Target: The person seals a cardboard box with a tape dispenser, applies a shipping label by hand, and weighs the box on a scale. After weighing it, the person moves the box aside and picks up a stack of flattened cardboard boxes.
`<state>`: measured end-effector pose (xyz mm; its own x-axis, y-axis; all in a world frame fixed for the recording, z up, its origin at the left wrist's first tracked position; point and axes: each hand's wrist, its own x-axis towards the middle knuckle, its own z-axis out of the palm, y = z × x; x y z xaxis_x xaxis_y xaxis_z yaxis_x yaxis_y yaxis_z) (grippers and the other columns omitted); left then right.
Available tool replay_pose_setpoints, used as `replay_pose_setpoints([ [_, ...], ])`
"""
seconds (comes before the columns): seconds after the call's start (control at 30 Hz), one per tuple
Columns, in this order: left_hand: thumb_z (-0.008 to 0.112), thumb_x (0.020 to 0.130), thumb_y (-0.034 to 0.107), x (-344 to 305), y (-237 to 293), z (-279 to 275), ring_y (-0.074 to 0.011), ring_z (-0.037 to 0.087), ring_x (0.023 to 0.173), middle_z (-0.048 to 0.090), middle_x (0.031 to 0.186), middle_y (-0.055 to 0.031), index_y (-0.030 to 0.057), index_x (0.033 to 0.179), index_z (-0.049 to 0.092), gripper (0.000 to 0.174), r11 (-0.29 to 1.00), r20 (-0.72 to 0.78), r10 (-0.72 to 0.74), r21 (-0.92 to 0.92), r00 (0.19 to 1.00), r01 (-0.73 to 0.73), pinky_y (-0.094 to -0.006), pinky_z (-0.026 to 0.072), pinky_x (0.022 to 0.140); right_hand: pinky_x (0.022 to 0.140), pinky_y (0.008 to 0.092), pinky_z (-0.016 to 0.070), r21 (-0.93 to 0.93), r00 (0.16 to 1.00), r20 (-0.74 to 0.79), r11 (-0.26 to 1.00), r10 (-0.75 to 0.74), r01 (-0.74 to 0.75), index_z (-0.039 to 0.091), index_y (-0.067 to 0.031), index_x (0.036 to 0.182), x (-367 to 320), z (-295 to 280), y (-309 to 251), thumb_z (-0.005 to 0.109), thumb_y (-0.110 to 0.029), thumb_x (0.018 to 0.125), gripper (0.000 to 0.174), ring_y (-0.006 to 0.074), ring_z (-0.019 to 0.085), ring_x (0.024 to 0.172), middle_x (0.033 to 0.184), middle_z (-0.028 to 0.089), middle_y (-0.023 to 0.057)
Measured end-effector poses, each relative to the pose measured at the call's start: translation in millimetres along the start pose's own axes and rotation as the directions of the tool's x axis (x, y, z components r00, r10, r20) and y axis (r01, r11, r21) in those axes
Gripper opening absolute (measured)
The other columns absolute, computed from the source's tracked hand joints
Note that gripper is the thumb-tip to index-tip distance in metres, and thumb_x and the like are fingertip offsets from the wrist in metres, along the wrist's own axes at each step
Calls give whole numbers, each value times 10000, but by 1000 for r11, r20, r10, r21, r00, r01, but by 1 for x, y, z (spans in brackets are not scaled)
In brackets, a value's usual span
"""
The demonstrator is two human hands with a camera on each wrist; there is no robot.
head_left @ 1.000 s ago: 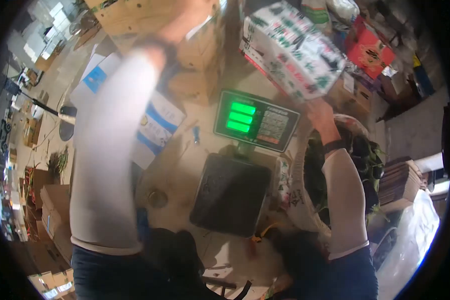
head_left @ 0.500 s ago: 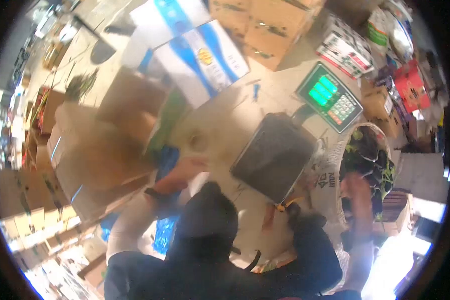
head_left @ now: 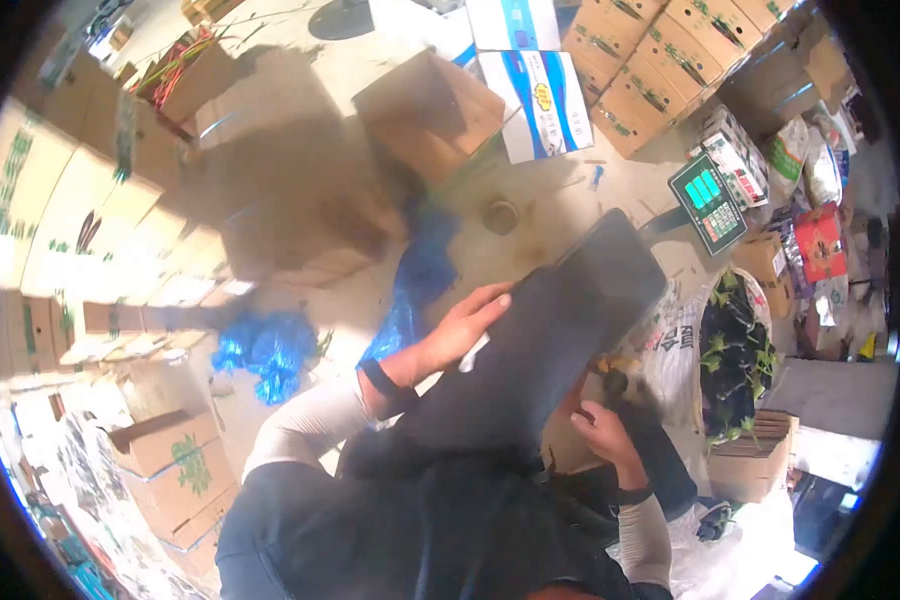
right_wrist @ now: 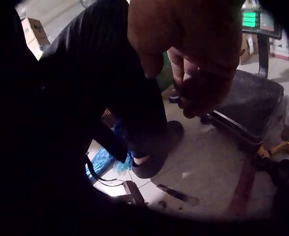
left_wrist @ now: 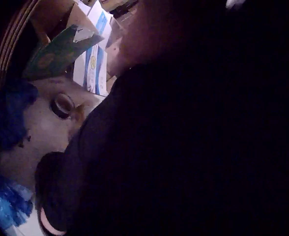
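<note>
My left hand [head_left: 465,330] lies across a dark trouser leg [head_left: 530,370], fingers reaching toward the knee. A small white slip [head_left: 477,353] sticks out at its thumb side, pinched there; the thumb is hidden. The left wrist view is mostly dark, with the hand blurred at the top. Beside the leg hangs my right hand [head_left: 605,435], fingers loosely curled and holding nothing, which the right wrist view shows close up. Just beyond the knee stands a platform scale [right_wrist: 255,105] with a lit green display [head_left: 703,188].
Large cardboard boxes [head_left: 290,190] stand at the left, with blue plastic film [head_left: 410,285] near them on the floor. A tape roll [head_left: 501,214] lies ahead. At the right is a white sack [head_left: 675,345] holding dark purple vegetables [head_left: 730,350]. White-and-blue cartons [head_left: 540,105] are farther back.
My left hand has come back from the far boxes to the leg, with the white slip. My right hand has left the printed box and dropped beside the leg. The view has swung left.
</note>
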<state>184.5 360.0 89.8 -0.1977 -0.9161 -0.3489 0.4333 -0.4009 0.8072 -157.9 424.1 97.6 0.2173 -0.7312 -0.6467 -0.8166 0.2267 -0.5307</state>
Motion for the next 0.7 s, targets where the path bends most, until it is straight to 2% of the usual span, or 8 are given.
replay_pose_setpoints([
  [0.07,521,993,380,-38,11,2,-278,474,1278,539,1340,-135,5,1367,481,531,959,57,63,273,996,-76,-390,350,1082,814,380,486,-11,999,-32,1000,3,-3,607,3,1138,-15,22,10,594,-229,910,325,311,649,913,1023,670,189],
  [0.1,541,980,342,-51,-2,6,-323,522,1235,581,1269,-182,15,1310,534,466,856,23,305,432,952,-284,-399,390,1043,814,380,486,-26,1000,-15,1000,3,-4,607,3,1138,-21,29,18,594,-229,910,325,311,649,913,1023,670,189],
  [0.2,551,971,277,-76,-11,-2,-351,606,1092,635,1139,-208,5,1209,592,364,703,-178,475,665,862,-251,-396,464,940,808,374,492,-155,988,47,976,-149,154,606,15,1127,-26,30,24,608,-228,909,326,287,651,903,994,672,183],
  [0.27,529,976,213,-69,-21,-20,-317,665,763,674,843,-166,-15,1114,616,280,722,-286,538,642,793,-258,-388,519,718,958,365,463,-161,993,-41,981,-114,107,578,39,1240,-31,24,9,613,-258,912,444,319,610,1142,1215,628,231],
  [0.4,499,1017,271,-53,-14,-63,-102,502,513,609,706,-38,9,1135,599,305,977,-468,187,182,864,-113,-268,412,460,833,314,508,-5,979,-164,992,-122,123,596,43,1199,-23,-7,-16,584,-158,932,334,185,651,920,1092,679,145],
  [0.5,491,1021,334,-44,5,-61,-77,454,554,527,653,6,32,924,613,340,899,-392,383,364,836,-241,-263,383,497,718,277,517,310,900,-393,894,-190,324,582,22,1229,-9,-31,-26,565,-146,949,327,123,630,806,970,687,110],
  [0.57,493,1019,378,-40,13,-40,-60,421,619,466,660,48,70,745,561,418,891,-353,414,348,839,-293,-257,367,552,657,262,516,76,730,-646,932,-224,354,570,14,1238,-25,-47,-90,580,-113,946,319,115,630,762,883,676,87],
  [0.7,612,970,246,-39,18,39,-73,500,733,547,754,30,50,948,605,197,887,-53,399,274,916,-371,-258,433,642,625,305,517,-291,566,-463,720,-682,630,583,7,1176,-40,-17,-187,619,-68,919,270,170,642,721,862,661,106],
])
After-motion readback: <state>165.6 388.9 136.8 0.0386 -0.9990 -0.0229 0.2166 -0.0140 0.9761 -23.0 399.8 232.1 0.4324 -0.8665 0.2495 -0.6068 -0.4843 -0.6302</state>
